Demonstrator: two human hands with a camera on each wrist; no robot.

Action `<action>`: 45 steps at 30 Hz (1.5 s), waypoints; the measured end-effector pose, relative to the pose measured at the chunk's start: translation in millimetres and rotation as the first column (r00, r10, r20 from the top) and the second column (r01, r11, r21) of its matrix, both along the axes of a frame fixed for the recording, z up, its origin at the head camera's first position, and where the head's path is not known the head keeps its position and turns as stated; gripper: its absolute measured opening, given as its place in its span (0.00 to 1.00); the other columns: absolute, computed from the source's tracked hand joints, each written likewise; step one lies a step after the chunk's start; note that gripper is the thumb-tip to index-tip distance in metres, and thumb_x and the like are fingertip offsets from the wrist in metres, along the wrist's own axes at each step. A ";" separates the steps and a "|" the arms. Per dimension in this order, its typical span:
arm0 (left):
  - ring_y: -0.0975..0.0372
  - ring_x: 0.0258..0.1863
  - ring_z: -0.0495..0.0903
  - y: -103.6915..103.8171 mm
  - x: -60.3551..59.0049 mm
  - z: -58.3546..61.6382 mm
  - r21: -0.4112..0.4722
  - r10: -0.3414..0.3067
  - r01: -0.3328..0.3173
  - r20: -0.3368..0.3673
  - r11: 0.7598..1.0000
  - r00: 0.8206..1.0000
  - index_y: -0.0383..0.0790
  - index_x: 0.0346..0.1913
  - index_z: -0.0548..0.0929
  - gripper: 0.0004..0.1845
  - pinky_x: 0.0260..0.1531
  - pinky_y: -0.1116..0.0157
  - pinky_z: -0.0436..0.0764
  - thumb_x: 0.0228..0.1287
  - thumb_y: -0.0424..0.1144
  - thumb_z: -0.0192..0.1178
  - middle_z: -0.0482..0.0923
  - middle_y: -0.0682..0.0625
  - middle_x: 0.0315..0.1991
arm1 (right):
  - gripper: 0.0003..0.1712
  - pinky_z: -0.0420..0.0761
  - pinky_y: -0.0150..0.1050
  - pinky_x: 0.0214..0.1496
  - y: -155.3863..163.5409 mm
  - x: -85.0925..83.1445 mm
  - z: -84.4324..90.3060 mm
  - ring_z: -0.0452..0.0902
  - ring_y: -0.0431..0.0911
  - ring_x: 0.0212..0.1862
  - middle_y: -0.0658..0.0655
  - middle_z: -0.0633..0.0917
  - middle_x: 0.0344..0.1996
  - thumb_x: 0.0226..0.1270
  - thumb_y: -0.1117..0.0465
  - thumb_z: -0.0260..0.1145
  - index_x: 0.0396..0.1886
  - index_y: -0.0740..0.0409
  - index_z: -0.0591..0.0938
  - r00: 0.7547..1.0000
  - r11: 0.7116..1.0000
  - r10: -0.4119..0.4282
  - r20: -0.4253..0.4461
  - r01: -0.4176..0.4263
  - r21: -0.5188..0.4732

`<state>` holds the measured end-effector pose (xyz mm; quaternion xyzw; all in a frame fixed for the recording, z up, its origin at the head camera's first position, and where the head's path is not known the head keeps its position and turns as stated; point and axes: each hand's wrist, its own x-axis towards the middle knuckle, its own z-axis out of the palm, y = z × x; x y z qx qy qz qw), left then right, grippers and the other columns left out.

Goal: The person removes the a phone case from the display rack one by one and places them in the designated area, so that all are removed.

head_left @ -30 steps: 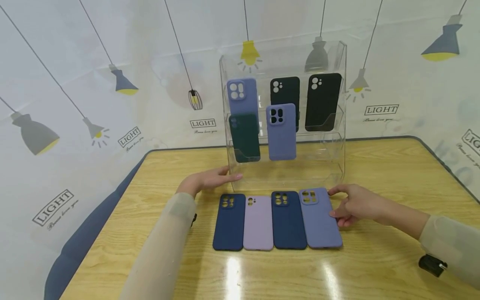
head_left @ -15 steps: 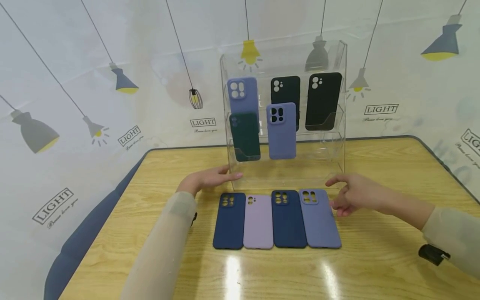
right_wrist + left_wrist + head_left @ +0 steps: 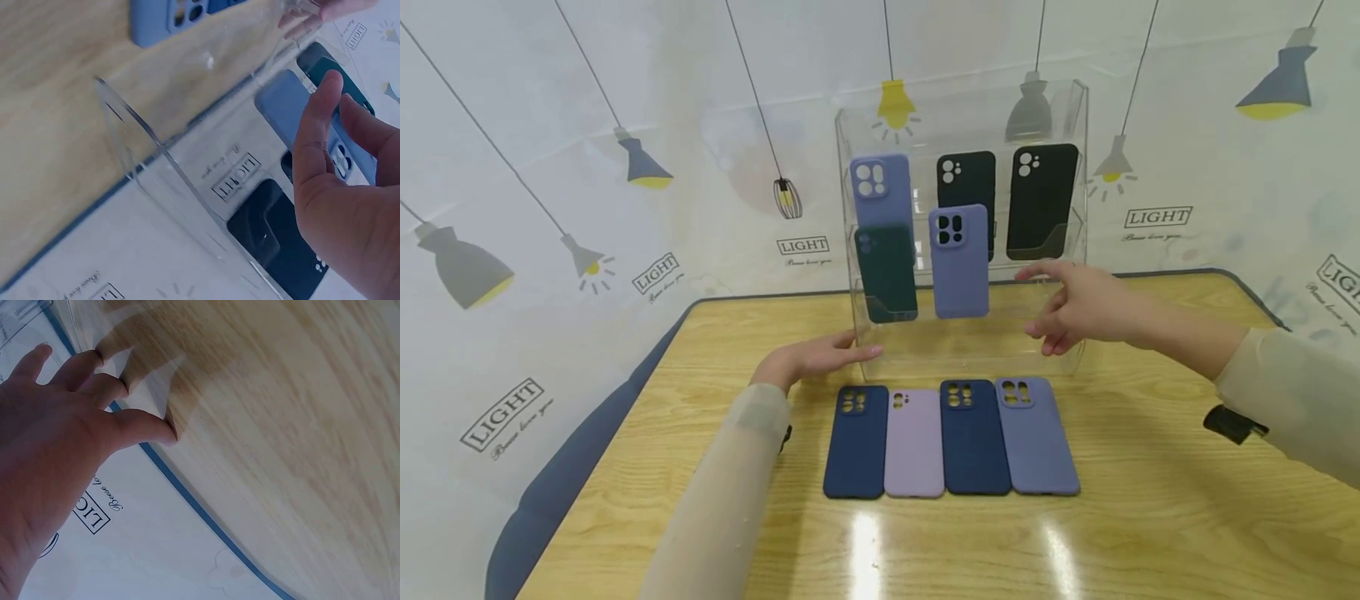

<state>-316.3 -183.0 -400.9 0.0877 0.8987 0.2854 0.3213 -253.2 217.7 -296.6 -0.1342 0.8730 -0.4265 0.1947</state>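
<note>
Four phone cases lie in a row on the wooden table (image 3: 1150, 517): navy (image 3: 855, 442), lilac (image 3: 914, 443), navy (image 3: 973, 437) and periwinkle (image 3: 1036, 436). Behind them a clear acrylic stand (image 3: 1075, 108) holds two periwinkle cases (image 3: 880, 187) (image 3: 958, 262), a dark green case (image 3: 887, 273) and two black cases (image 3: 967, 179) (image 3: 1041, 200). My left hand (image 3: 831, 358) lies flat on the table with straight fingers at the stand's lower left corner. My right hand (image 3: 1063, 304) hovers in front of the stand's right side, fingers relaxed and holding nothing. The right wrist view shows this hand (image 3: 337, 187) close to the stand's wall (image 3: 144, 156).
A wall cloth printed with lamps and "LIGHT" labels (image 3: 1157, 218) hangs behind and beside the table. The table's dark rim (image 3: 1262, 292) curves at the back right corner. In the left wrist view my spread fingers (image 3: 94, 406) sit near the table's blue edge (image 3: 187, 500).
My right hand has lifted from beside the periwinkle case on the table to the front of the stand's right side. The left hand and the cases have stayed put.
</note>
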 end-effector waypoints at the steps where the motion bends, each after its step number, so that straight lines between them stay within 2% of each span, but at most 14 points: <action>1: 0.49 0.89 0.40 0.2 0.1 0.3 -0.001 -0.001 0.001 0.000 1.000 1.000 0.56 0.89 0.42 0.66 0.86 0.40 0.48 0.57 0.88 0.50 0.40 0.51 0.90 | 0.48 0.93 0.45 0.40 -1.4 -1.8 5.4 0.91 0.50 0.33 0.56 0.93 0.35 0.73 0.67 0.71 0.84 0.60 0.55 1.000 1.000 -0.002 -0.015 0.002 0.012; 6: 0.49 0.89 0.40 1.4 1.1 2.4 -0.005 0.001 -0.001 0.002 1.000 1.000 0.57 0.89 0.42 0.65 0.86 0.39 0.48 0.57 0.89 0.50 0.40 0.51 0.90 | 0.49 0.93 0.47 0.41 -8.5 -13.0 25.7 0.91 0.51 0.33 0.62 0.93 0.42 0.75 0.66 0.71 0.86 0.52 0.53 0.996 0.999 -0.016 -0.088 0.018 0.032; 10: 0.49 0.89 0.40 1.6 1.7 2.9 -0.007 -0.005 0.005 -0.004 1.000 1.000 0.56 0.89 0.42 0.65 0.86 0.39 0.48 0.58 0.88 0.50 0.40 0.50 0.90 | 0.55 0.93 0.48 0.39 -15.9 -22.8 34.3 0.91 0.52 0.32 0.69 0.91 0.48 0.75 0.66 0.70 0.89 0.45 0.47 0.989 0.998 -0.027 -0.149 0.034 0.044; 15: 0.49 0.89 0.41 0.8 2.1 2.7 0.000 -0.017 0.017 -0.020 1.000 1.000 0.52 0.89 0.42 0.65 0.86 0.41 0.49 0.60 0.87 0.50 0.41 0.49 0.90 | 0.61 0.93 0.47 0.38 -26.1 -35.8 37.2 0.91 0.51 0.33 0.72 0.89 0.54 0.75 0.64 0.71 0.89 0.32 0.40 0.980 0.995 -0.047 -0.194 0.063 0.076; 21: 0.49 0.89 0.41 0.3 1.5 3.7 0.011 -0.014 0.014 -0.021 1.000 1.000 0.53 0.89 0.42 0.65 0.86 0.41 0.49 0.60 0.87 0.50 0.41 0.49 0.90 | 0.63 0.92 0.46 0.34 -35.2 -54.4 35.6 0.92 0.50 0.30 0.69 0.92 0.50 0.74 0.59 0.74 0.87 0.23 0.38 0.963 0.988 -0.083 -0.257 0.113 0.107; 29: 0.49 0.89 0.41 0.1 0.0 0.7 0.005 -0.021 0.021 -0.024 1.000 1.000 0.53 0.89 0.42 0.65 0.86 0.41 0.48 0.60 0.87 0.51 0.41 0.49 0.90 | 0.62 0.91 0.46 0.33 -43.4 -70.2 27.1 0.91 0.50 0.28 0.68 0.93 0.45 0.73 0.61 0.74 0.88 0.24 0.41 0.965 0.984 -0.107 -0.241 0.138 0.114; 36: 0.49 0.89 0.41 0.2 1.8 1.7 0.001 -0.026 0.026 -0.025 1.000 0.999 0.56 0.89 0.42 0.64 0.86 0.40 0.49 0.60 0.87 0.50 0.41 0.50 0.90 | 0.58 0.91 0.46 0.33 -47.9 -70.4 17.2 0.90 0.49 0.26 0.71 0.92 0.45 0.74 0.61 0.73 0.88 0.30 0.46 0.963 0.981 -0.096 -0.250 0.135 0.142; 45: 0.50 0.89 0.42 -0.4 4.5 3.2 0.004 -0.013 0.013 -0.024 1.000 1.000 0.58 0.89 0.43 0.62 0.86 0.40 0.50 0.61 0.86 0.50 0.42 0.51 0.90 | 0.58 0.89 0.45 0.29 -46.5 -68.4 -8.9 0.89 0.48 0.24 0.68 0.93 0.39 0.75 0.64 0.71 0.87 0.28 0.45 0.925 0.982 -0.084 -0.370 0.139 0.125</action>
